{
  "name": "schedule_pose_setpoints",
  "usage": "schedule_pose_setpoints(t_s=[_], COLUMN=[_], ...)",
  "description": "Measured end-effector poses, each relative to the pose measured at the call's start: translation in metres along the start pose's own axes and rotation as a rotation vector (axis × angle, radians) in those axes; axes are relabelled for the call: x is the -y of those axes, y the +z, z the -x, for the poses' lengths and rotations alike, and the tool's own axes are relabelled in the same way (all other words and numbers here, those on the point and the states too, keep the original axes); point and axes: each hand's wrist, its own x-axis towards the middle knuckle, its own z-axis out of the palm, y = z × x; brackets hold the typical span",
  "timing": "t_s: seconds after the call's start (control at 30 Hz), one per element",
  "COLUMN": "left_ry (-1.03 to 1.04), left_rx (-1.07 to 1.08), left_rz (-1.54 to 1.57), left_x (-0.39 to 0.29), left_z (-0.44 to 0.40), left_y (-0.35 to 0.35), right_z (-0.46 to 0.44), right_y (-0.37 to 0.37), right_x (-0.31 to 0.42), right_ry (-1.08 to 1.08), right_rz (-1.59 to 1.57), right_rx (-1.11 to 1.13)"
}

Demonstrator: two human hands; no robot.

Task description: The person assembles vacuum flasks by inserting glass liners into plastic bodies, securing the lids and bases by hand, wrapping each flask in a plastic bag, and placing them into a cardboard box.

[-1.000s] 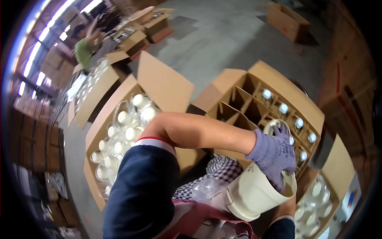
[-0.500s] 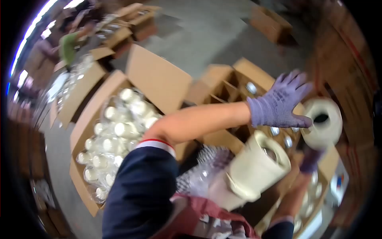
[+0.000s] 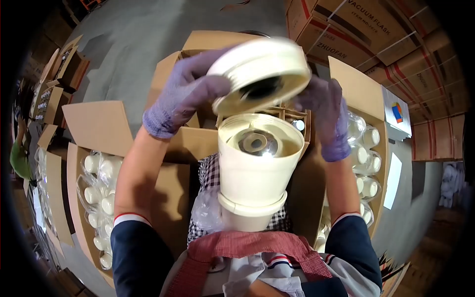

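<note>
My left hand (image 3: 190, 91), in a purple knit glove, grips the left side of a round cream plastic flask top (image 3: 269, 106) with a dark hole in its underside. At its right side, my right hand (image 3: 324, 111), gloved alike and slightly blurred, has its fingers curled against the rim. The top is tilted just above a cream vacuum flask body (image 3: 257, 180), apart from it. A silvery glass liner (image 3: 260, 143) shows inside the body's open mouth. The body stands upright close to my front, with crumpled clear plastic (image 3: 209, 213) and checked cloth (image 3: 210, 173) beside it.
A divided carton (image 3: 205, 42) stands behind the flask. Open cartons with plastic-wrapped cream-lidded bottles stand at left (image 3: 106, 203) and right (image 3: 368, 163). Stacked sealed cartons (image 3: 341, 44) fill the back right. Part of a person in green (image 3: 20, 153) shows at far left.
My view has turned to the right. The flask top has come from the right to above the body. My left hand, spread open before, now grips it together with the right.
</note>
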Motion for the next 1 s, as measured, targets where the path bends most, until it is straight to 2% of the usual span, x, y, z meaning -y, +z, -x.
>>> schedule_pose_setpoints(t_s=[0.03,0.07,0.1,0.13,0.2,0.23,0.27,0.33,0.4,0.47,0.5,0.53,0.6,0.63,0.67,0.73,0.77,0.8,0.83,0.87,0.93,0.97,1.0], left_ry=[-0.119,-0.132,0.037,0.213,0.417,0.376,0.372,0.368,0.316,0.374,0.348,0.222,0.218,0.234,0.226,0.3,0.339,0.22,0.302,0.143,0.084,0.282,0.5], left_rx=[-0.022,0.033,0.168,0.303,0.369,0.324,0.339,0.276,0.281,0.294,0.385,0.4,0.12,0.123,-0.017,-0.005,-0.004,0.024,0.037,-0.024,-0.251,-0.287,-0.208], left_rz=[-0.006,-0.138,-0.228,-0.314,-0.501,-0.507,-0.496,-0.731,-0.807,-0.729,-0.677,-0.759,-0.934,-0.941,-0.475,-0.689,-0.794,-0.826,-0.805,-1.127,-0.763,-0.648,-0.705], left_x=[0.003,0.005,0.011,0.016,0.008,0.009,0.009,0.003,-0.001,0.005,0.01,0.015,0.028,0.022,0.017,0.011,0.008,0.008,0.03,0.058,0.072,0.052,0.031], left_z=[-0.001,-0.006,-0.007,-0.008,-0.011,-0.011,-0.013,-0.018,-0.013,-0.007,-0.005,0.006,0.019,0.016,0.013,0.007,0.005,0.006,0.004,0.009,0.021,0.022,0.022], left_y=[0.006,0.012,0.017,0.019,0.024,0.028,0.034,0.054,0.063,0.053,0.035,0.013,-0.006,0.007,0.032,0.051,0.06,0.059,0.033,0.007,-0.009,0.017,0.044], right_z=[-0.003,0.002,0.006,0.01,0.019,0.018,0.019,0.002,0.0,0.002,0.007,0.012,0.022,0.02,0.007,-0.01,0.008,0.026,0.038,0.047,0.038,0.019,0.009], right_y=[0.004,0.01,0.016,0.019,0.028,0.033,0.034,0.029,0.027,0.024,0.019,0.014,-0.013,-0.017,-0.009,0.012,0.017,0.022,0.027,0.033,0.019,0.022,0.028], right_x=[-0.017,-0.018,-0.018,-0.024,-0.026,-0.023,-0.012,-0.041,-0.053,-0.047,-0.043,-0.039,-0.021,-0.017,-0.013,-0.033,-0.006,0.022,0.028,0.032,0.024,0.012,0.0], right_ry=[-0.094,-0.009,0.083,0.268,0.188,0.374,0.217,0.502,0.478,0.294,0.161,0.056,-0.116,-0.065,-0.055,0.1,0.088,0.05,-0.211,-0.476,-0.458,-0.285,-0.065], right_rz=[0.006,-0.068,-0.13,-0.356,-0.231,-0.45,-0.328,-0.987,-1.106,-0.74,-0.417,-0.083,0.183,0.073,-0.178,-0.208,-0.086,0.033,0.259,0.461,0.019,-0.047,-0.099], right_rx=[-0.165,-0.046,0.067,0.205,0.242,0.148,0.2,0.267,0.321,0.335,0.285,0.208,0.168,-0.021,-0.127,-0.111,0.092,0.292,0.213,0.133,0.27,0.066,-0.129])
